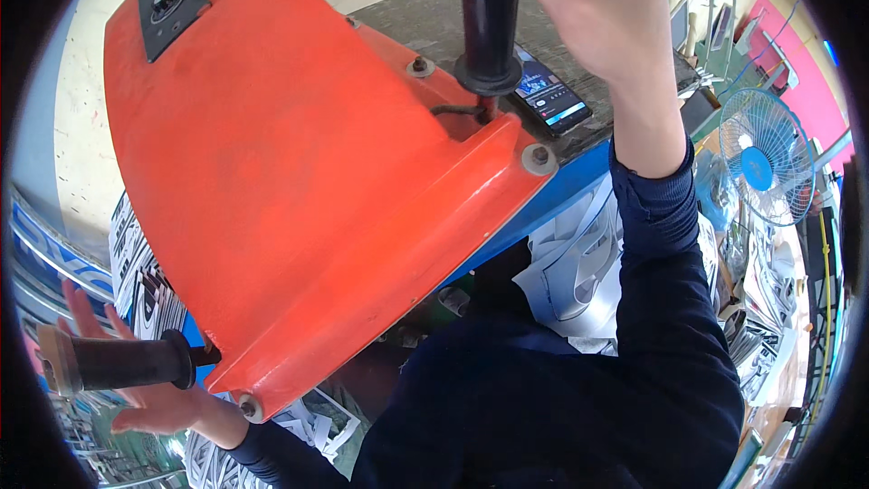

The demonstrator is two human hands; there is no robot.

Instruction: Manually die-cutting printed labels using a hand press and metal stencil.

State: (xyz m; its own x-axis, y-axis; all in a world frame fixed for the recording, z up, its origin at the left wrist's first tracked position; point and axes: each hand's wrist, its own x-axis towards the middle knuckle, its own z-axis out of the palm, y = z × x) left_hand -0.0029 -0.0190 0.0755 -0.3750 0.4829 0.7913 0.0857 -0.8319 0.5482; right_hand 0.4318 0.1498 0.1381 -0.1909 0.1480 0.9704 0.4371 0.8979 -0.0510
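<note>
A large orange-red machine housing (262, 154) tilts across the middle, with a black handle at each side. My left hand (172, 409) is at the lower left, behind the left handle (131, 362), fingers spread and not wrapped round it. Whether its palm touches the handle is hidden. At the top, my right hand (615, 23) is beside the right handle (489, 23), thumb stretched toward the handle's upper end. Its other fingers are mostly cut off by the frame's edge; the palm stands off the grip.
A lit phone (550, 91) lies on the dark tabletop (407, 14) behind the right handle. Stacks of cut white and black sheets (145, 290) stand at left, with loose white scraps (579, 263) below the machine. A blue fan (765, 163) is at the right.
</note>
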